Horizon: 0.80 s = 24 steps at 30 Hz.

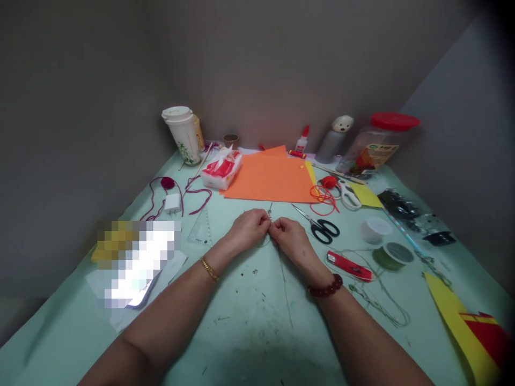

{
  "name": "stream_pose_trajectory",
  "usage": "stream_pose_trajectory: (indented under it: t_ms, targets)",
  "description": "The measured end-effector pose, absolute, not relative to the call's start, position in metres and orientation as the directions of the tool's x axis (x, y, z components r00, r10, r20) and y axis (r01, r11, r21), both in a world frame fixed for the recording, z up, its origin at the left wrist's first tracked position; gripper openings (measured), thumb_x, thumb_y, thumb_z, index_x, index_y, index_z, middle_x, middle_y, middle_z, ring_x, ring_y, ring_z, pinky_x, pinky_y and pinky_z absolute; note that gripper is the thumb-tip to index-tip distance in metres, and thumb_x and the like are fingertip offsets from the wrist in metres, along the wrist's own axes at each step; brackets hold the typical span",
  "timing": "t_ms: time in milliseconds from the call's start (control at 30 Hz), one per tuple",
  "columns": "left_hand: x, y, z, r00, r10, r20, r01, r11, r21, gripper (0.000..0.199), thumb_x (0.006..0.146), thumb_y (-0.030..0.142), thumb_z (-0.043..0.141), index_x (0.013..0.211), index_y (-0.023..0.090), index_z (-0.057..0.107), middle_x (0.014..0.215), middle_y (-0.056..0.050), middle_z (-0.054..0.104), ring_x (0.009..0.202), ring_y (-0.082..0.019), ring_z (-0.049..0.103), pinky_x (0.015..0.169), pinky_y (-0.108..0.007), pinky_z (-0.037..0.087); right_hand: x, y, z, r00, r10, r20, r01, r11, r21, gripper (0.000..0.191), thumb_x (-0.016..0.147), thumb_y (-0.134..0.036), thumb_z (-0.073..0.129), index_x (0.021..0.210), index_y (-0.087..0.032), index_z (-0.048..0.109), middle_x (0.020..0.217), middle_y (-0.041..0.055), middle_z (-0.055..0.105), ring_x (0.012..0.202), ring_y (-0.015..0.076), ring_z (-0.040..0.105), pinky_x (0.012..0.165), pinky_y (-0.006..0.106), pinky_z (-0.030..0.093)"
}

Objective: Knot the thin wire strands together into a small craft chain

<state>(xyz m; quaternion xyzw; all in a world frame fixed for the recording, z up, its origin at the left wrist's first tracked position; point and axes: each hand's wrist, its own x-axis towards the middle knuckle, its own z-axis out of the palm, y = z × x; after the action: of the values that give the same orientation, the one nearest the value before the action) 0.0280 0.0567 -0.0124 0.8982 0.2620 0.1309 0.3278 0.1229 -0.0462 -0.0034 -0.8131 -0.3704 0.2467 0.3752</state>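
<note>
My left hand [251, 228] and my right hand [292, 240] meet above the middle of the table, fingertips almost touching. Both are closed in a pinch on a thin green cord [286, 295], whose loose end trails down the tabletop towards me. A small knotted or beaded piece [270, 213] shows just beyond the fingertips; its detail is too small to make out. Black-handled scissors [325, 230] lie half spread to the right of my right hand. Near that wrist rests a red lighter-like object [349, 266]. Tiny bits [255, 272] are scattered below the hands.
Orange paper [273, 177] and a tissue pack [221, 170] lie beyond my hands. At right are a spool of green cord [392, 256], red cord [324, 198] and a red-lidded jar [374, 145]. Leftward are a clear set square [200, 228], a bright phone [140, 268] and a cup [183, 136].
</note>
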Motion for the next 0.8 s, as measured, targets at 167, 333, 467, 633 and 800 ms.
stream_pose_trajectory:
  t_ms: [167, 333, 467, 633, 800]
  targets:
    - [0.030, 0.057, -0.016, 0.846, 0.525, 0.096, 0.346, -0.675, 0.652, 0.015, 0.077, 0.020, 0.043, 0.072, 0.017, 0.057, 0.072, -0.001, 0.059, 0.065, -0.013, 0.048, 0.057, -0.024, 0.031, 0.123, -0.045, -0.004, 0.601, 0.796, -0.073, 0.487, -0.437, -0.756, 0.012, 0.067, -0.023, 0.048, 0.055, -0.020, 0.047, 0.054, -0.0015, 0.052, 0.055, 0.0128, 0.044, 0.054, 0.024, 0.031]
    - [0.031, 0.059, -0.016, 0.827, 0.555, 0.087, 0.340, -0.619, 0.708, 0.013, 0.075, 0.021, 0.044, 0.069, 0.016, 0.055, 0.070, 0.000, 0.056, 0.064, -0.012, 0.046, 0.057, -0.023, 0.032, 0.125, -0.046, -0.003, 0.595, 0.801, -0.068, 0.497, -0.433, -0.752, 0.012, 0.067, -0.022, 0.048, 0.056, -0.019, 0.048, 0.054, -0.0013, 0.053, 0.055, 0.0130, 0.044, 0.054, 0.024, 0.031]
    - [0.031, 0.061, -0.014, 0.823, 0.566, 0.038, 0.344, -0.551, 0.761, 0.014, 0.075, 0.022, 0.045, 0.069, 0.016, 0.056, 0.067, 0.001, 0.055, 0.062, -0.011, 0.044, 0.055, -0.022, 0.031, 0.128, -0.048, -0.003, 0.621, 0.784, 0.002, 0.542, -0.428, -0.723, 0.014, 0.072, -0.025, 0.047, 0.060, -0.019, 0.051, 0.056, -0.0007, 0.054, 0.056, 0.0137, 0.046, 0.055, 0.025, 0.031]
    - [0.032, 0.063, -0.015, 0.833, 0.553, 0.019, 0.327, -0.520, 0.789, 0.015, 0.076, 0.024, 0.046, 0.073, 0.016, 0.058, 0.067, 0.002, 0.054, 0.061, -0.010, 0.043, 0.055, -0.022, 0.031, 0.132, -0.047, -0.007, 0.533, 0.789, 0.306, 0.739, -0.257, -0.623, 0.009, 0.075, -0.018, 0.044, 0.071, -0.019, 0.053, 0.074, 0.0024, 0.057, 0.068, 0.0152, 0.050, 0.064, 0.026, 0.035]
    - [0.032, 0.062, -0.014, 0.822, 0.569, 0.012, 0.348, -0.518, 0.781, 0.016, 0.077, 0.027, 0.046, 0.073, 0.016, 0.058, 0.065, 0.002, 0.053, 0.060, -0.010, 0.043, 0.054, -0.022, 0.029, 0.131, -0.044, -0.015, 0.474, 0.836, 0.277, 0.780, -0.252, -0.573, 0.010, 0.077, -0.013, 0.041, 0.073, -0.019, 0.049, 0.078, 0.0045, 0.054, 0.070, 0.0165, 0.049, 0.066, 0.027, 0.037]
